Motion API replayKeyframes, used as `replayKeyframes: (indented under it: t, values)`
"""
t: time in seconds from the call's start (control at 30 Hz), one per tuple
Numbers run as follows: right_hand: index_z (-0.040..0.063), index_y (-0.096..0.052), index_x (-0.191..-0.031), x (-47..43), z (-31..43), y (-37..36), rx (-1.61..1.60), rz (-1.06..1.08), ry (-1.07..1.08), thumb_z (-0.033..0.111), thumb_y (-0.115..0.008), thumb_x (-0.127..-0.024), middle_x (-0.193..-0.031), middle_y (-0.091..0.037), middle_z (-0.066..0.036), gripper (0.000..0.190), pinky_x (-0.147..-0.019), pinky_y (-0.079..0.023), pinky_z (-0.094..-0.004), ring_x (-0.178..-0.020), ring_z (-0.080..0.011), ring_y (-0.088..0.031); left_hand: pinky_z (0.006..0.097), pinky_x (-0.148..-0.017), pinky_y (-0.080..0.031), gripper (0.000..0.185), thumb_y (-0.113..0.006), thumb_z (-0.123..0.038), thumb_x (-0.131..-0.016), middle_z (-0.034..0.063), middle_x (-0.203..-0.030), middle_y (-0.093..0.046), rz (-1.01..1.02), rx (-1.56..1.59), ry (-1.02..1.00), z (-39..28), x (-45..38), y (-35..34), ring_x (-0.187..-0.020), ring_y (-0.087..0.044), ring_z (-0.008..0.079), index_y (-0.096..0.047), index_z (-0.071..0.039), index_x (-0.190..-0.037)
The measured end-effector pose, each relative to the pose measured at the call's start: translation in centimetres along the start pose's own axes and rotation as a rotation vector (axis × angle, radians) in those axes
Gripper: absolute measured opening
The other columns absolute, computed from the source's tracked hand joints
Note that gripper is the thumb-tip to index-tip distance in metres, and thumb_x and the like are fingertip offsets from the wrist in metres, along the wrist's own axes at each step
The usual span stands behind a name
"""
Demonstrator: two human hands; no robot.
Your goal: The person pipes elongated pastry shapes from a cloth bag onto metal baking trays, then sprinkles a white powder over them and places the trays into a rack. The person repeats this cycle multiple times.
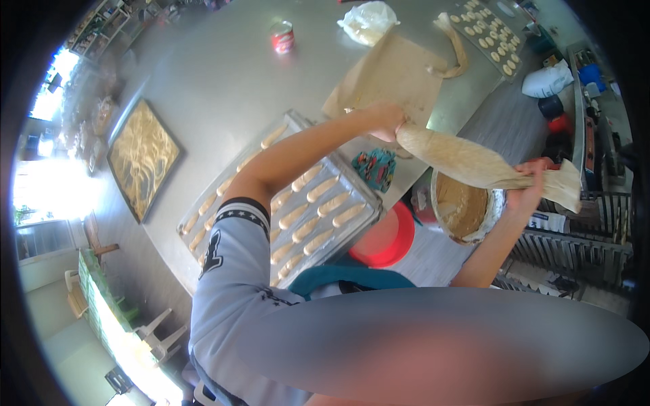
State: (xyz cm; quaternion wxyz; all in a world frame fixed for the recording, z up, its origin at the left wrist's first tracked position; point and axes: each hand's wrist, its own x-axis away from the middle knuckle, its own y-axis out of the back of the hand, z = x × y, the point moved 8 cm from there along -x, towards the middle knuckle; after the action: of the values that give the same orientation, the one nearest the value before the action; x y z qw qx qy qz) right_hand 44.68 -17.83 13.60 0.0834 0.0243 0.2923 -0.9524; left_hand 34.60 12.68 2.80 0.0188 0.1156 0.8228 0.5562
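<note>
A full, pale cloth piping bag [457,155] stretches between my two hands. My left hand [388,121] grips its narrower end, and a small pale tip shows just past the fingers. Around the gathered upper end closes my right hand [528,185], with loose cloth flaring out behind it. Below the bag stands a bucket [496,208] with tan batter [459,203] inside, its wall smeared white. Under my left arm lies a metal baking tray [350,180] bearing rows of piped batter fingers [306,229]; my arm hides part of them.
Beyond my left hand, brown paper [401,76] lies on the metal table [218,66]. A patterned teal cloth [375,168] sits beside the tray, above a red basin [406,238]. Farther off are a can [282,38], a plastic bag [368,23], a greased tray [142,162] and a tray of rounds [487,43].
</note>
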Motion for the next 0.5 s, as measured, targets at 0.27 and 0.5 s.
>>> replayKeyframes:
  t: [0.27,0.5]
  values:
    - [0.007,-0.055,-0.092,2.9,-11.7,-1.3,0.181,0.097,-0.014,0.006,-0.063,-0.089,-0.074,-0.047,0.0,0.008,-0.075,-0.042,-0.029,-0.069,-0.0122,-0.045,0.0465,-0.077,-0.049,0.021,-0.07,-0.017,-0.065,0.0064,-0.083,-0.068,0.004,-0.432,-0.159,8.9,-16.1,-0.1,-0.093,-0.065,0.0294,-0.069,-0.019,-0.086]
    - [0.01,-0.052,-0.084,2.2,-20.4,-4.9,0.511,0.094,0.263,0.007,-0.068,-0.083,-0.085,-0.054,0.002,0.017,-0.079,-0.041,-0.028,-0.084,-0.0115,-0.051,0.0473,-0.098,-0.037,0.025,-0.067,-0.015,-0.076,0.0009,-0.109,-0.062,-0.261,-0.712,-0.004,12.8,-25.3,0.7,-0.114,-0.054,0.0227,-0.068,-0.024,-0.1]
